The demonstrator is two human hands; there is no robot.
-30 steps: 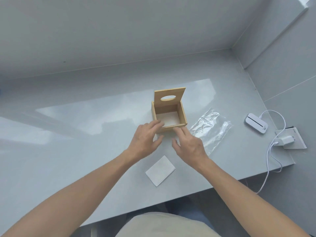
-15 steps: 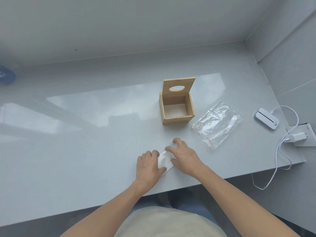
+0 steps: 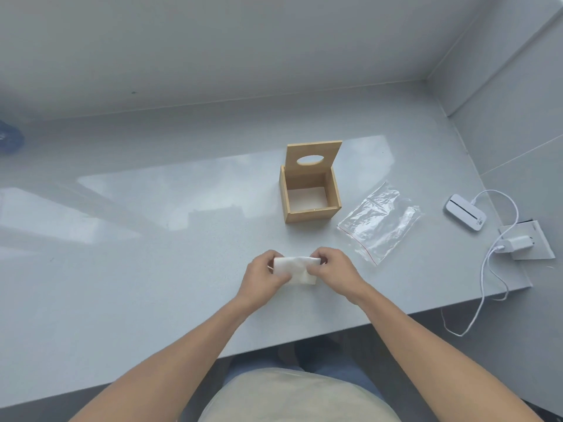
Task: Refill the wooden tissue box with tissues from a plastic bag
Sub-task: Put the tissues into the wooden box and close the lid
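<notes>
A small wooden tissue box [image 3: 310, 211] stands open on the grey counter, its lid with an oval hole tilted up at the back; a pale layer lies at its bottom. A clear, flat plastic bag [image 3: 379, 222] with a red strip lies to its right. In front of the box, a folded white tissue [image 3: 297, 269] is lifted just off the counter. My left hand [image 3: 262, 281] pinches its left end and my right hand [image 3: 333, 271] pinches its right end.
A white device [image 3: 464, 215] with a cable lies at the far right, beside a charger [image 3: 518, 242] on a white card. The counter [image 3: 152, 239] ends in a front edge near my body. Something blue [image 3: 9, 138] sits at the far left.
Both hands left the box, came back to the tissue near the front edge, and picked it up by its two ends.
</notes>
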